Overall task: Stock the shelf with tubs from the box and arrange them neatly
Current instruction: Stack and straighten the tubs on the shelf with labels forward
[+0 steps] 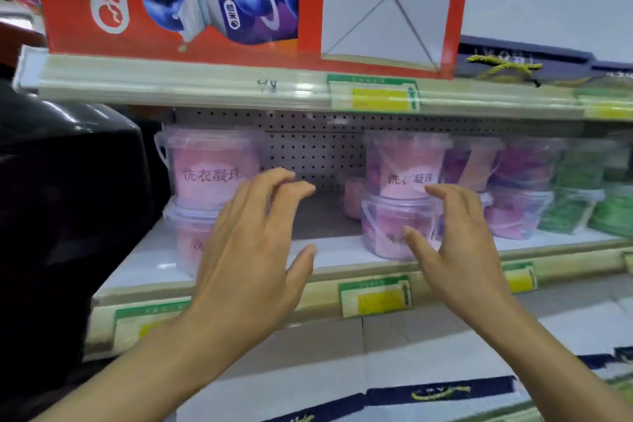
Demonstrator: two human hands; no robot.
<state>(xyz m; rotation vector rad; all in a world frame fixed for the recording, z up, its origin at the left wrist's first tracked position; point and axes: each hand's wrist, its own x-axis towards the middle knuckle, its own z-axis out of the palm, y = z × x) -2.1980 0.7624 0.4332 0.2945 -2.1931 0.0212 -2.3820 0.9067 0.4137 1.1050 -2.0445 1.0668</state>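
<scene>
While both hands hover empty before the shelf (pixel 342 252), the step in hand appears to be arranging, not fetching: no tub is carried and the box is out of view. At far left, a stack of two pink tubs (pixel 209 195) stands on the shelf, the upper one (pixel 212 166) resting on the lid of the lower (pixel 191 240). The left hand (pixel 250 250) is raised in front of this stack, its fingers (pixel 274 178) spread and lightly curled, gripping nothing; whether it touches the lower tub cannot be told. Between the stacks lies a bare gap, with a small pink tub (pixel 352 199) set far back. The right hand (pixel 459 243) hangs before the second stack (pixel 404 195), fingers (pixel 445 193) likewise spread and curled, apart from the tubs. Further right stand more pink tubs (pixel 520 195) and green packs (pixel 582 195). The next move probably calls for closing on a stack and sliding it to square the row, or filling the gap.
</scene>
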